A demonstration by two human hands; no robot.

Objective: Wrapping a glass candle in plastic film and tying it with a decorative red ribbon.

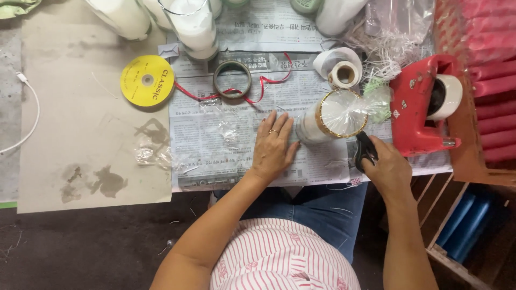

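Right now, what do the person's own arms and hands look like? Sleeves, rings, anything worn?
Both forearms are bare, with no sleeves reaching them, no gloves and no watch or bracelet visible. The left hand wears a thin gold-coloured ring on one finger. The right hand shows no ring from this view. Closer to the body there is a white top with red stripes and blue jeans.

The tall white candle jar (322, 121) is wrapped in clear, glossy, crinkled cellophane with a shiny gold band at its rim; the scissors (364, 150) have smooth black plastic handles; the matt printed newspaper (226, 134) lies flat over dull, stained brown card (80, 134). The red tape dispenser (416, 107) looks like scuffed painted metal; the round yellow ribbon spool (148, 80) is smooth and glossy; the thin red ribbon (269, 80) has a satin sheen.
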